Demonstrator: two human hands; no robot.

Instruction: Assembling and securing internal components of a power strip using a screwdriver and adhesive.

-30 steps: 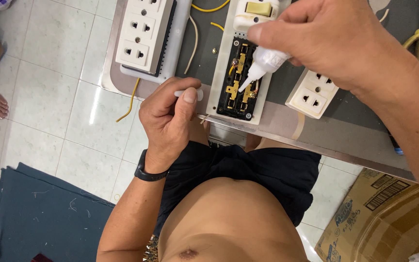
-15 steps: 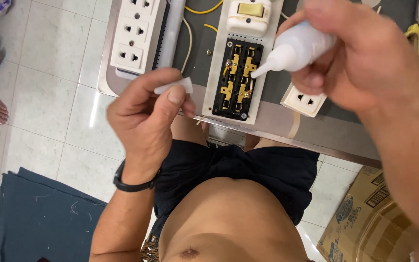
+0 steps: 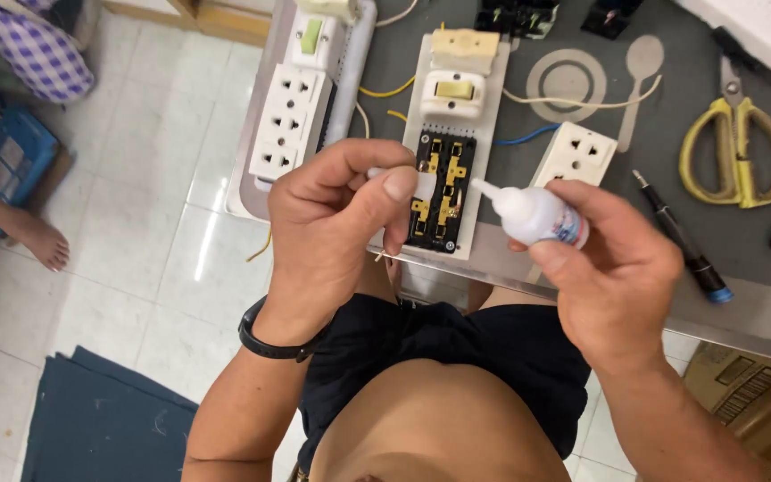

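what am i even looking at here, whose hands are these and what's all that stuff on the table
The view comes from a camera worn on a person's head, looking down at their own two bare hands and lap. The right hand holds a small white squeeze bottle with a pointed nozzle. The left hand pinches a small white cap between its fingers. Below them, on a dark mat, lie an opened power strip with brass contacts showing, a closed white strip, a loose socket piece, yellow scissors and a dark pen-like tool.
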